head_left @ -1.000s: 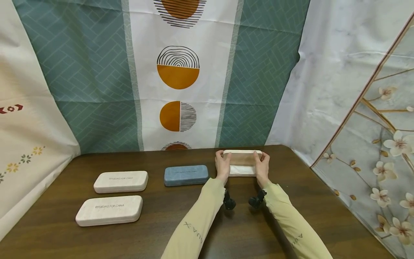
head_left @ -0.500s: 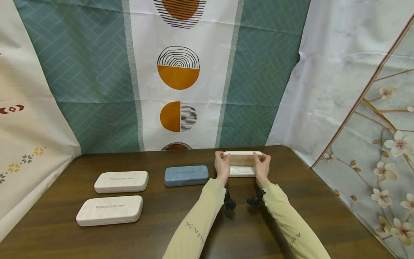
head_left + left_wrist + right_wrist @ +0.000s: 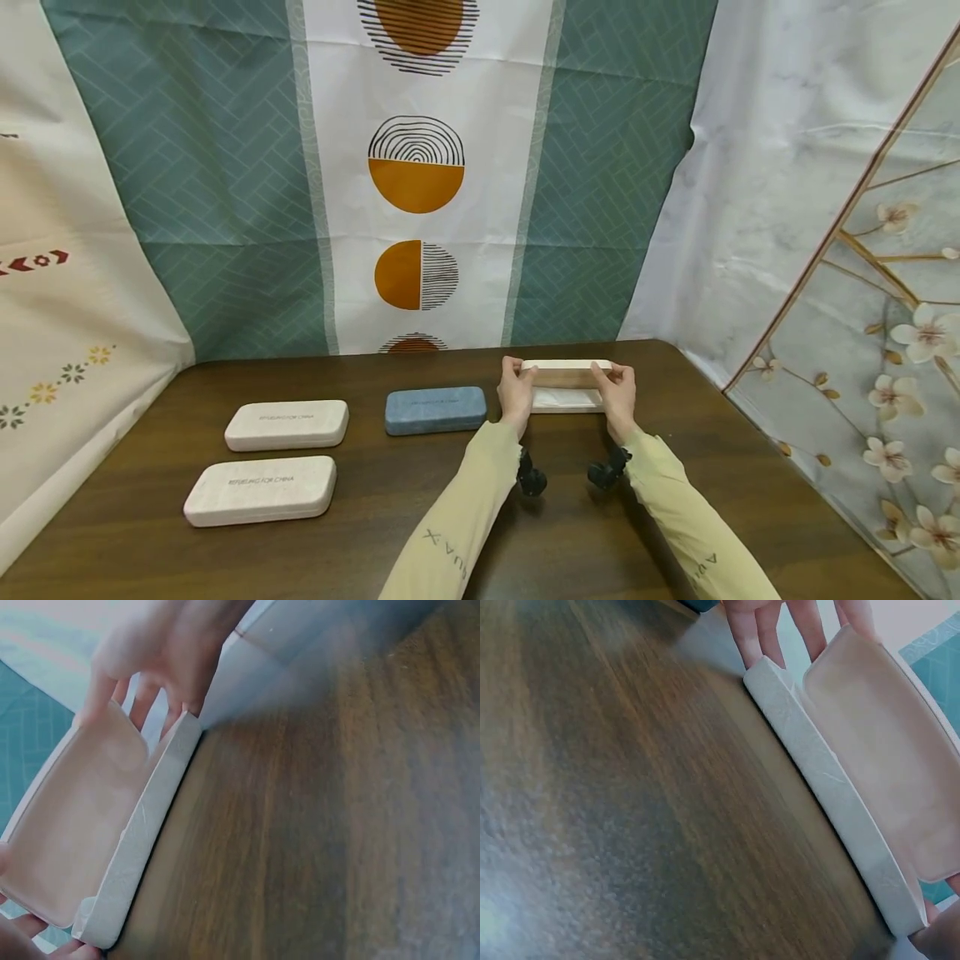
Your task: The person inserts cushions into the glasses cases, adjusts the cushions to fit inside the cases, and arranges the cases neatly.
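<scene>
A white glasses case [image 3: 567,400] stands open at the back right of the table, its beige-lined lid [image 3: 564,379] tilted up from the base. My left hand [image 3: 516,393] holds the lid's left end, thumb at the front edge. At the other end my right hand [image 3: 618,400] grips the lid in the same way, fingers reaching round behind. The lining [image 3: 82,810] shows plainly in the left wrist view, and the base's front wall [image 3: 832,787] in the right wrist view. The base's inside is largely hidden from the wrist views.
A blue glasses case [image 3: 436,411] lies closed just left of my left hand. Two closed white cases, one farther back [image 3: 287,425] and one nearer [image 3: 260,492], lie on the left side of the brown table [image 3: 360,558]. Patterned cloths [image 3: 247,167] hang behind.
The lid has come down somewhat toward the base, with both hands on it. My right hand has shifted slightly to the right. The other cases stay where they were.
</scene>
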A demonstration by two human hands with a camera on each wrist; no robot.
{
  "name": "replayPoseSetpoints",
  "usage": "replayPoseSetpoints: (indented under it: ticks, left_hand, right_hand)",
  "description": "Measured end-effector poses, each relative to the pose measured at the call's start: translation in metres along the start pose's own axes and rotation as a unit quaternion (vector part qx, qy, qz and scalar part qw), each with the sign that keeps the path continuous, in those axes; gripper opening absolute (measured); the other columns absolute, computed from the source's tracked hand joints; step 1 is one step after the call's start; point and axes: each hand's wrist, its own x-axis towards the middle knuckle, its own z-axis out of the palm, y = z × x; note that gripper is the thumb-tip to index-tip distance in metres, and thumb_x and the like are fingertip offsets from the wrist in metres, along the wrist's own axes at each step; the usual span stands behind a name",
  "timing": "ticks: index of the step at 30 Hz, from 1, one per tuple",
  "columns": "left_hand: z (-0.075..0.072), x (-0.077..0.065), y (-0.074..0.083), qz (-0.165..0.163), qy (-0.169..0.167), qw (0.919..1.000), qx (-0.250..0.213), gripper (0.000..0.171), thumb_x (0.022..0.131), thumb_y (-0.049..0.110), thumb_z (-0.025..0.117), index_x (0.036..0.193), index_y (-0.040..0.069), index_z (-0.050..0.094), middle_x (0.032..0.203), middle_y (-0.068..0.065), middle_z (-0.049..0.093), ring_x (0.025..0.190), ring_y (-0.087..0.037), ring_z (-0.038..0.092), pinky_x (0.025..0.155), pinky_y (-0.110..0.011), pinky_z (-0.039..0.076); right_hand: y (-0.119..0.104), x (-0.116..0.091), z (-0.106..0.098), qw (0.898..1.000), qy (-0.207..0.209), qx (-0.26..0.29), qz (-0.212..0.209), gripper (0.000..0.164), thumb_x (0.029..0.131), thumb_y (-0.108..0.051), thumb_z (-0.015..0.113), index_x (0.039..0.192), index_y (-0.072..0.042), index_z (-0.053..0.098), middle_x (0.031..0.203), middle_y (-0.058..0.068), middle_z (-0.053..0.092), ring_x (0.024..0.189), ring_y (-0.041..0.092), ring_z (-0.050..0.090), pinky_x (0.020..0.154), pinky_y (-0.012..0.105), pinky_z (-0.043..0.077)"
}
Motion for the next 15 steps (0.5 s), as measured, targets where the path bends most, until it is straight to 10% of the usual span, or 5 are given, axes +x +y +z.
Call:
replayPoseSetpoints:
  ticks: [15]
  left_hand:
    - [-0.003,-0.004,-0.007,0.022,-0.005,0.9997,-0.008,0.019,0.088,0.016,0.061,0.099,0.004,0.052,0.094,-0.007,0.054,0.081,-0.021,0.049,0.072,-0.035,0.041]
  right_hand:
    - [0.002,-0.007,-0.004,0.999,-0.004,0.049,-0.002,0.037,0.084,-0.015,0.066,0.106,0.004,0.043,0.097,0.013,0.05,0.083,0.013,0.047,0.064,0.016,0.039]
